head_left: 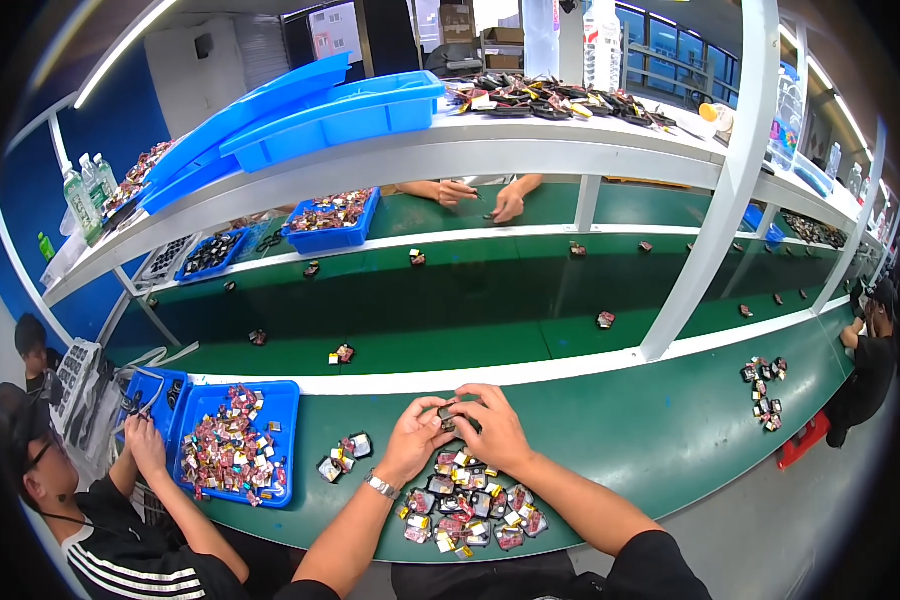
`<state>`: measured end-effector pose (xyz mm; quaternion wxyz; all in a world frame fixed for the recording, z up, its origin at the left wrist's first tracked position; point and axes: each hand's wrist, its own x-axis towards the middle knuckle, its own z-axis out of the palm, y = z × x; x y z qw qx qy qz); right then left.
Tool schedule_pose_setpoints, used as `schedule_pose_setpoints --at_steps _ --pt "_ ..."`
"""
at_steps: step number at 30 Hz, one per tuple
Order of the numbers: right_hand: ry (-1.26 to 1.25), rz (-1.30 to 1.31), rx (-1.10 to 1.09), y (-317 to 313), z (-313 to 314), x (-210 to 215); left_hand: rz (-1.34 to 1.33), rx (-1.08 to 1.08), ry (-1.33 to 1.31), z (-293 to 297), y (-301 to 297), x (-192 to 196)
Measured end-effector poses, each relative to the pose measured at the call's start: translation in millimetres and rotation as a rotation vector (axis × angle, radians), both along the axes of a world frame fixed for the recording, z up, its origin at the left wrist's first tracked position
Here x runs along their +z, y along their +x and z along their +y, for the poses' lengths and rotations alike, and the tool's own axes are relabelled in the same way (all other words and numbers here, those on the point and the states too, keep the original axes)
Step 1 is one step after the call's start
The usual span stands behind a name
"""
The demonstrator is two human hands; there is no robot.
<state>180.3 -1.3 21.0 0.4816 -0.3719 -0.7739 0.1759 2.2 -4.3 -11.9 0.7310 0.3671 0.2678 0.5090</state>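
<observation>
My left hand (413, 441), with a metal watch band at its wrist, pinches a small dark plastic casing (447, 417). The fingers of my right hand (497, 432) close over the same casing from the other side, hiding part of it. Both hands are above the green worktop (630, 440). Just below them lies a pile of small black casings (473, 503) with red wires and yellow-and-white parts. To the left of my left forearm sits a smaller cluster of such casings (343, 456).
A blue tray (294, 430) full of red-wired parts stands left, beside a co-worker's hands (146, 446). Beyond a white rail (400, 381), a dark green conveyor (470, 310) carries scattered casings. White posts (715, 200) support an overhead shelf with blue trays (340, 118). More casings (763, 390) lie right.
</observation>
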Motion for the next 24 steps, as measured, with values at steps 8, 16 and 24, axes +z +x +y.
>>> schedule_pose_setpoints --at_steps 8,16,24 --pt "0.128 -0.054 -0.021 -7.8 -3.2 5.7 0.009 -0.03 -0.006 0.7 -4.3 -0.8" --pt "0.184 -0.119 -0.084 -10.4 0.3 -1.5 0.048 -0.03 -0.015 0.7 -3.5 0.4" --pt "0.156 -0.118 -0.093 -9.8 -0.5 -3.4 0.142 0.044 0.004 -2.8 5.5 4.1"
